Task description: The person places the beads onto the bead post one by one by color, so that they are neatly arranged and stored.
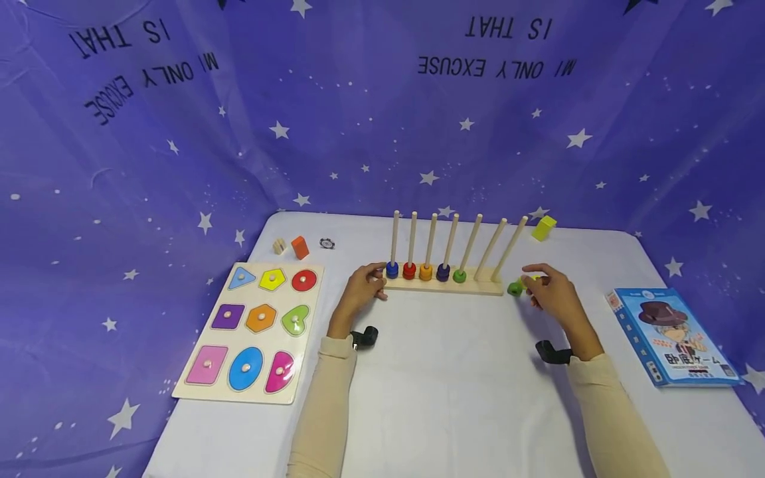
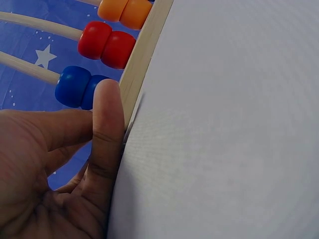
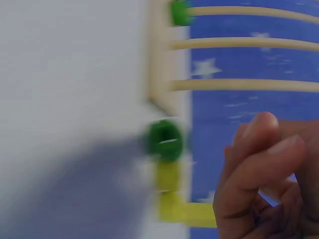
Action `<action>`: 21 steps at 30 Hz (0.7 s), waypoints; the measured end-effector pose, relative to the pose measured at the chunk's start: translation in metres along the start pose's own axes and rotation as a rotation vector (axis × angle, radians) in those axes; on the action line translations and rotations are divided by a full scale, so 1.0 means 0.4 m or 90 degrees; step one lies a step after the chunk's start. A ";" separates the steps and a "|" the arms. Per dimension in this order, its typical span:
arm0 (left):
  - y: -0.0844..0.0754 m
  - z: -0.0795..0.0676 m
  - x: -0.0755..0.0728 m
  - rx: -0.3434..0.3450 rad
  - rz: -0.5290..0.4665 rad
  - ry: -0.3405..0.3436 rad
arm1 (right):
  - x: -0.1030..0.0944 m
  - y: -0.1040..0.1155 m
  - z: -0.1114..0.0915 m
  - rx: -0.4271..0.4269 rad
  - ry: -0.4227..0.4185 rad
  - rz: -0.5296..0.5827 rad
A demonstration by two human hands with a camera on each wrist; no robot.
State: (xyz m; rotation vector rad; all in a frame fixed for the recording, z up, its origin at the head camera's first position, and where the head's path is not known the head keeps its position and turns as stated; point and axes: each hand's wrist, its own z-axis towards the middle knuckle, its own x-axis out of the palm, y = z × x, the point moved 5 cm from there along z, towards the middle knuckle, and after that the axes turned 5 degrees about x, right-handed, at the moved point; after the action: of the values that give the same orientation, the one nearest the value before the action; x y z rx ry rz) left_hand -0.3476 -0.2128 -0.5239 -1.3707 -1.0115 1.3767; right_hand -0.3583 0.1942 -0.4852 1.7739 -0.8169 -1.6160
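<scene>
A wooden peg stand [image 1: 442, 285] with several upright rods stands at the table's far middle. Pairs of blue [image 1: 392, 270], red [image 1: 409, 270], orange [image 1: 425, 272] and dark purple beads [image 1: 443, 272] sit on its left rods. One green bead [image 1: 459, 276] is on the following rod; the two rightmost rods are bare. My left hand [image 1: 362, 290] grips the stand's left end, thumb [image 2: 108, 114] along its front edge. My right hand [image 1: 552, 295] hovers beside a loose green bead [image 3: 165, 140] and yellow beads [image 3: 168, 175], fingers loosely bent, nothing visible held.
On the left lies a shape puzzle board [image 1: 254, 355]. Behind it are an orange block [image 1: 300, 247], a small wooden piece [image 1: 279, 246] and a dark ring-shaped item [image 1: 327, 243]. A yellow block [image 1: 544, 228] stands at the back right, a blue game box [image 1: 675, 335] at right.
</scene>
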 end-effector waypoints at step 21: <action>0.011 0.001 0.003 -0.003 0.027 -0.005 | 0.069 -0.082 -0.015 0.046 0.057 -0.024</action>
State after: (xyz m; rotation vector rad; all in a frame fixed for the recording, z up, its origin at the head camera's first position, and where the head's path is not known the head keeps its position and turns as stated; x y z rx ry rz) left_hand -0.3484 -0.2127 -0.5283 -1.3991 -0.9959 1.4126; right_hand -0.3490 0.1938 -0.5273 1.9076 -0.8136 -1.5359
